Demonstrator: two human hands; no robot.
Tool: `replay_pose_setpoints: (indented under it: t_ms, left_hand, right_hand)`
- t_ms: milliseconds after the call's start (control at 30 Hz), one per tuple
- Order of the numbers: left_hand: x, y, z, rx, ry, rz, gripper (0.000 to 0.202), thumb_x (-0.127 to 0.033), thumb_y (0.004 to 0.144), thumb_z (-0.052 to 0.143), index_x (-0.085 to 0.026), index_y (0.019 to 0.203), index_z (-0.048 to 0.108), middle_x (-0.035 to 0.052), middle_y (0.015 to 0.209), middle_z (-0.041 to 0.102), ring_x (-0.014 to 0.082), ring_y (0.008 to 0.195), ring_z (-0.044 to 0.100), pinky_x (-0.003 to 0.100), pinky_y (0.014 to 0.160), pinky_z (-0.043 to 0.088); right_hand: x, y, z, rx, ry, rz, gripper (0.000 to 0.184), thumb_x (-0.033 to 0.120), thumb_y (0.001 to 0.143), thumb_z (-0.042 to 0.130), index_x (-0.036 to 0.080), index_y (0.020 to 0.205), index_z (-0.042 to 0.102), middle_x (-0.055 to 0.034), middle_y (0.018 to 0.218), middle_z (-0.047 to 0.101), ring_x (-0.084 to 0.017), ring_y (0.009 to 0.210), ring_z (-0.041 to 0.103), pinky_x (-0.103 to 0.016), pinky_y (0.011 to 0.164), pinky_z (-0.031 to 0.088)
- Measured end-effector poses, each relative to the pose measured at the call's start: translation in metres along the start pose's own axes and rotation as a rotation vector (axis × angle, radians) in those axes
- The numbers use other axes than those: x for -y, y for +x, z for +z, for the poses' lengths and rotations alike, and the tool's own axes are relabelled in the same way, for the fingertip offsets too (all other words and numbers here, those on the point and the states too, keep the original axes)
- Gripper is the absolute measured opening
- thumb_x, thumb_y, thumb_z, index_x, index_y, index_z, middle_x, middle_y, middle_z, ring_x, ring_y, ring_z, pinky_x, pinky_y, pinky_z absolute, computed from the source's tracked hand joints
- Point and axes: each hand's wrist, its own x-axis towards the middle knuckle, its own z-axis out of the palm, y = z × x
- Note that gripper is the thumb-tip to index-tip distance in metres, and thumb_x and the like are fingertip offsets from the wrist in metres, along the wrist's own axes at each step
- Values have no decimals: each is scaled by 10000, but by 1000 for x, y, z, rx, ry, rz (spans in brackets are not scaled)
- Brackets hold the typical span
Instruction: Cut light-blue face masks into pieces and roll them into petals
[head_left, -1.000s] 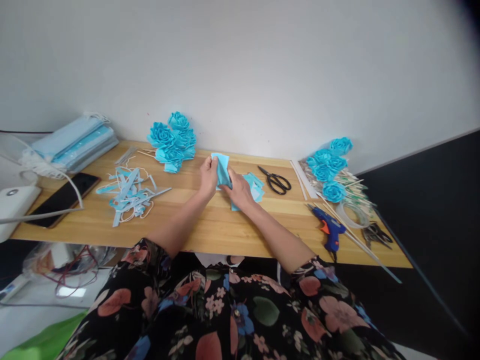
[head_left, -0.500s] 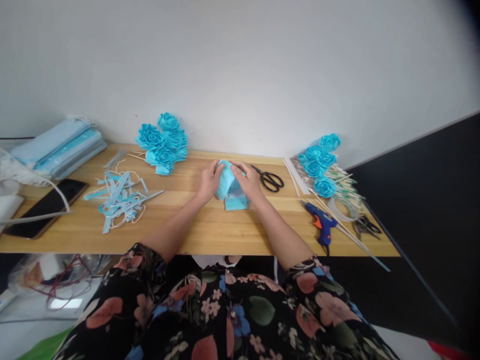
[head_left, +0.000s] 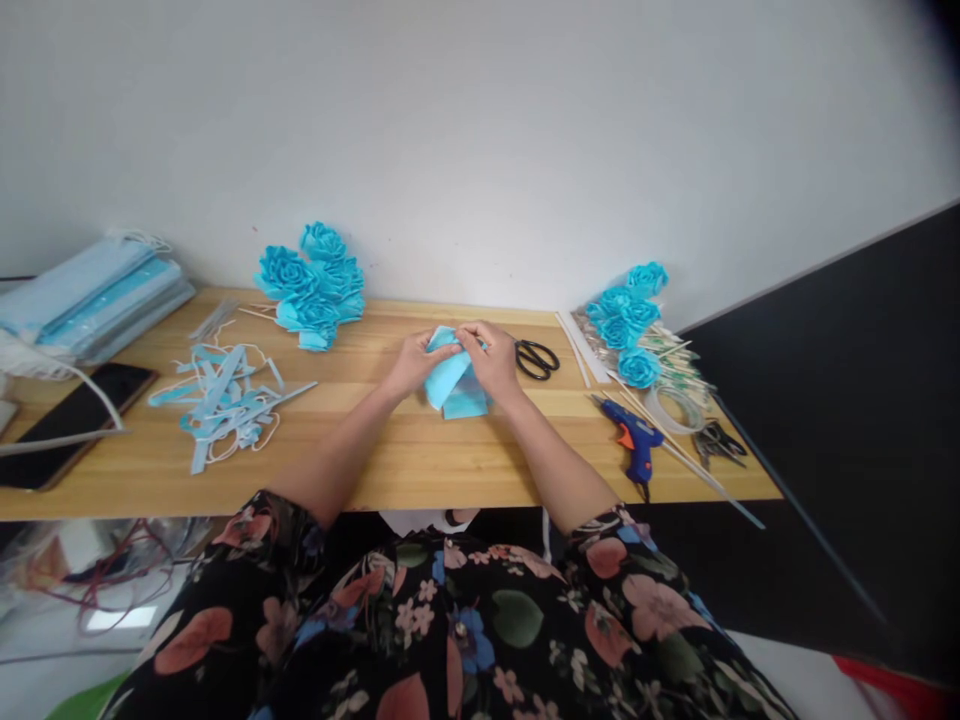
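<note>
Between my two hands is a piece of light blue mask fabric (head_left: 445, 378), held above the middle of the table. My left hand (head_left: 412, 362) pinches its left side, with the thumb across the top. At the upper right edge, my right hand (head_left: 489, 361) closes its fingers on the same piece. Beneath it a second blue fabric piece (head_left: 466, 401) lies on the wood. Black-handled scissors (head_left: 537, 358) rest just right of my right hand, their blades partly hidden behind it.
Blue fabric roses (head_left: 319, 290) stand back left, more roses (head_left: 628, 315) back right. Cut strips (head_left: 225, 395), a phone (head_left: 75, 425) and stacked face masks (head_left: 97, 295) lie left. A blue glue gun (head_left: 634, 437), a tape roll (head_left: 675, 408) and pliers (head_left: 720, 443) lie right.
My right hand's fingers have drawn in toward the fabric's top edge, and my left thumb now reaches across it. The fabric has tilted. The whole view has shifted slightly.
</note>
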Motion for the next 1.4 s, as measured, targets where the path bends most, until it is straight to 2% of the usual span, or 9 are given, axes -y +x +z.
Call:
replay_pose_setpoints:
  t_ms: [167, 333, 500, 667, 800, 933, 1200, 1300, 1400]
  left_hand:
    - [2, 7, -7, -287, -212, -17, 463, -529, 624, 796, -150, 848, 654, 20, 751, 681, 146, 676, 617, 269, 643, 481]
    - [-1, 17, -20, -477, -461, -30, 516, -561, 628, 794, -164, 910, 622, -11, 726, 658, 125, 688, 615, 229, 637, 470]
    - [-4, 16, -17, -518, -632, -58, 454, -490, 649, 819, -165, 901, 630, -21, 708, 654, 119, 698, 626, 224, 676, 484]
    - [-3, 14, -10, -420, -727, -74, 353, -417, 708, 804, -174, 897, 632, -8, 746, 673, 137, 754, 659, 241, 729, 502]
    - [-1, 15, -11, -342, -770, -42, 318, -364, 702, 820, -171, 861, 624, -3, 776, 685, 132, 743, 654, 254, 743, 515]
    - [1, 17, -14, -364, -757, -28, 337, -394, 700, 816, -168, 849, 615, -15, 745, 667, 119, 714, 638, 250, 729, 513]
    - [6, 18, -15, -456, -597, -90, 376, -434, 650, 828, -160, 786, 610, -38, 636, 588, 95, 609, 556, 226, 639, 449]
    - [6, 19, -16, -472, -535, -79, 402, -464, 634, 822, -159, 797, 616, -29, 647, 592, 104, 620, 553, 241, 660, 452]
    - [7, 19, -20, -482, -422, -11, 414, -487, 651, 793, -157, 846, 635, -16, 700, 608, 114, 655, 556, 250, 682, 447]
  right_hand:
    - [-8, 0, 9, 70, 270, 189, 432, 509, 856, 587, 216, 1172, 625, -53, 1022, 709, -171, 931, 654, -323, 853, 510]
    - [-8, -7, 22, 302, 226, 273, 426, 532, 798, 640, 183, 1041, 664, -52, 977, 725, -182, 907, 656, -320, 821, 500]
    - [1, -13, 30, 432, -40, 160, 430, 527, 742, 697, 183, 997, 662, -32, 903, 704, -191, 840, 622, -299, 752, 442]
    - [-1, -11, 30, 323, -206, 162, 254, 447, 819, 621, 195, 800, 642, -1, 727, 657, -171, 694, 574, -273, 657, 376]
    - [-4, -7, 21, 243, -516, 1, 205, 331, 878, 565, 186, 755, 642, -43, 762, 679, -206, 781, 585, -317, 757, 345]
    - [-2, -10, 20, 265, -729, -174, 196, 309, 914, 534, 177, 845, 662, -86, 846, 692, -244, 886, 573, -366, 839, 295]
    - [1, -22, 41, 399, -663, -316, 188, 301, 934, 526, 178, 899, 663, -90, 882, 694, -235, 889, 560, -362, 844, 294]
    - [2, -23, 42, 401, -573, -268, 203, 311, 929, 530, 175, 835, 649, -84, 858, 696, -224, 863, 574, -353, 841, 315]
    - [4, -22, 37, 389, -380, -151, 337, 439, 926, 524, 189, 710, 588, -37, 729, 652, -190, 759, 568, -333, 802, 347]
